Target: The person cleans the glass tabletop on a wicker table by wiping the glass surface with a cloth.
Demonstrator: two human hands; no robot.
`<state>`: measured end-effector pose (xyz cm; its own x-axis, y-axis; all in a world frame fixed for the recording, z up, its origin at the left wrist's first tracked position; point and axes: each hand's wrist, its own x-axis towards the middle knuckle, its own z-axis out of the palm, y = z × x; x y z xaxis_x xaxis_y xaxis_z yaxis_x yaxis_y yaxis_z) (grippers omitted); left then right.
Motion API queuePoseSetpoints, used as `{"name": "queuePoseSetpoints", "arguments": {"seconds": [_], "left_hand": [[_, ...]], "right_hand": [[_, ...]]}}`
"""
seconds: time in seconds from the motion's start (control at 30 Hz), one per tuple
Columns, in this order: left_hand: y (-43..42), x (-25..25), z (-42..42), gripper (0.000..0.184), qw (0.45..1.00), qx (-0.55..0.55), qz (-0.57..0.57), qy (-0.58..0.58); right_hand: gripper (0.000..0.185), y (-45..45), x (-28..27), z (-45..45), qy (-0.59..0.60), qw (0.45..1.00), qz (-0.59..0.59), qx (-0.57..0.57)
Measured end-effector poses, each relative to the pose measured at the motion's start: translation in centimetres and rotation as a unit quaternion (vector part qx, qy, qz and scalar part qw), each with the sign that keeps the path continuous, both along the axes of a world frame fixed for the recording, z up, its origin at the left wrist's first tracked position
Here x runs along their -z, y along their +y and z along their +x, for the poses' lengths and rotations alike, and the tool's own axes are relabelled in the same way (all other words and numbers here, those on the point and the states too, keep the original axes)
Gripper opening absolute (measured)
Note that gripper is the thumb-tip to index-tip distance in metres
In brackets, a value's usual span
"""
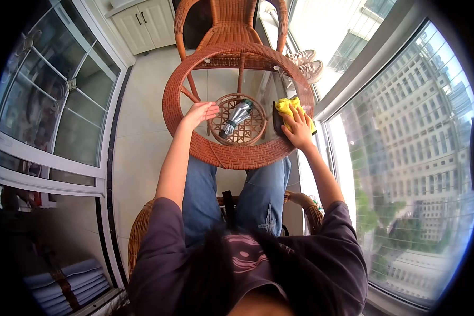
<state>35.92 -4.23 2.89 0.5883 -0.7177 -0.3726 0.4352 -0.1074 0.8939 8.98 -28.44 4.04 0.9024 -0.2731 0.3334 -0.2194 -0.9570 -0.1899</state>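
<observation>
My right hand [298, 128] presses a crumpled yellow cloth [286, 105] against the right side of the round table's glass top, its fingers bent over the cloth. A dark patch shows beside and under the cloth; what it is I cannot make out. My left hand [199, 114] is at the left part of the glass, fingers stretched out and holding nothing. Whether it touches the glass is hard to see. Around the glass runs a woven reddish-brown wicker rim [221, 152]. Through the glass, a folded silver umbrella [238, 117] lies on the round wicker lower shelf [258, 136].
A wicker chair [229, 26] stands against the far side of the table. Pale shoes [306, 64] sit at the far right by the window [405, 168]. On the left is a white-framed glass door [63, 105], with a white cabinet [144, 26] beyond it.
</observation>
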Motion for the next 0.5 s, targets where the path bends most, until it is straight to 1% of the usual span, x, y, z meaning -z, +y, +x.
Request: {"name": "queuePoseSetpoints", "arguments": {"seconds": [0.03,0.1,0.17,0.2,0.23,0.3,0.37,0.4,0.47,0.5], "left_hand": [[-0.2,0.6,-0.1,0.03,1.0,-0.012,0.009,-0.027],[0.0,1.0,-0.3,0.028,1.0,-0.028,-0.012,-0.002],[0.4,0.4,-0.5,0.028,1.0,-0.022,-0.002,-0.004],[0.7,0.2,-0.8,0.027,1.0,-0.02,0.012,-0.003],[1.2,0.2,-1.0,0.027,1.0,-0.018,0.011,-0.006],[2.2,0.5,-1.6,0.027,1.0,0.009,0.006,0.005],[2.6,0.8,-1.8,0.025,1.0,0.008,-0.005,-0.011],[2.4,0.8,-1.8,0.023,1.0,0.004,0.003,-0.016],[2.4,1.2,-1.8,0.022,1.0,0.002,0.01,-0.019],[2.4,1.2,-1.6,0.023,1.0,0.011,0.004,-0.01]], "right_hand": [[0.044,0.1,0.1,0.4,0.001,1.0,0.008,0.024],[0.045,-0.4,0.7,1.2,0.011,0.999,0.016,0.032],[0.052,-0.8,0.5,2.1,-0.001,0.999,0.025,0.046],[0.061,-1.0,0.5,2.8,-0.004,0.996,0.024,0.089],[0.067,-1.5,1.4,4.0,-0.034,0.989,0.026,0.142],[0.069,-1.6,1.6,6.7,-0.036,0.972,0.077,0.219],[0.068,-1.0,1.7,9.8,-0.011,0.966,0.066,0.248],[0.066,-0.4,1.8,11.2,0.001,0.971,0.074,0.228],[0.063,2.9,1.0,12.9,-0.004,0.988,0.084,0.132],[0.06,4.6,1.5,13.4,-0.026,0.993,0.09,0.077]]}}
